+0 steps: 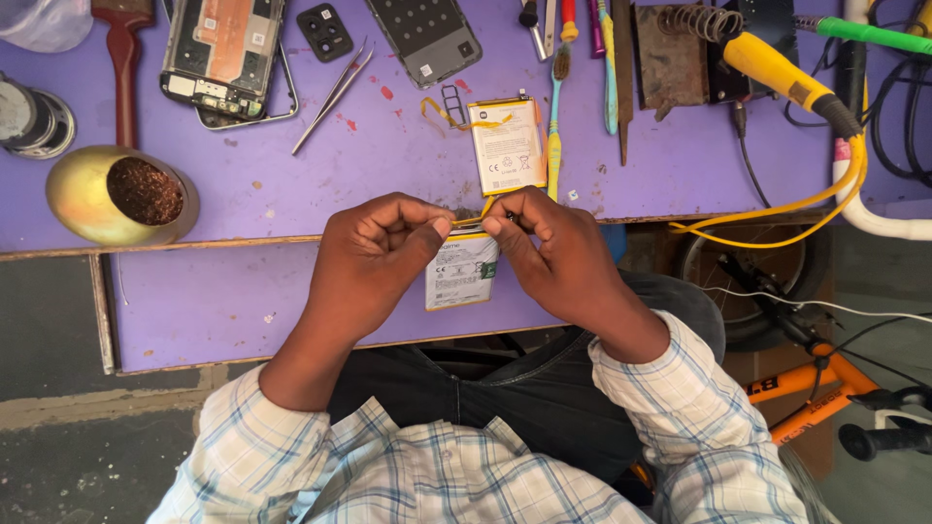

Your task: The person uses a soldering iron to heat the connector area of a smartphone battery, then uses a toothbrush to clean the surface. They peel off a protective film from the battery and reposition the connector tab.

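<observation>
Fingertips of left hand (383,243) and right hand (544,247) pinch shut on a yellow tape strip (473,220), stretched crosswise between them. White phone battery (462,272) lies directly beneath, long axis toward the person (second battery (507,146) beyond, untouched).

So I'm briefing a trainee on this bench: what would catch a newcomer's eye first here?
First the two hands at the purple bench's near edge: the left hand and right hand pinch a yellow strip on a white phone battery. A second battery lies just beyond. At far left sits a brass-coloured bowl, and at upper right a yellow-handled soldering iron.
</observation>
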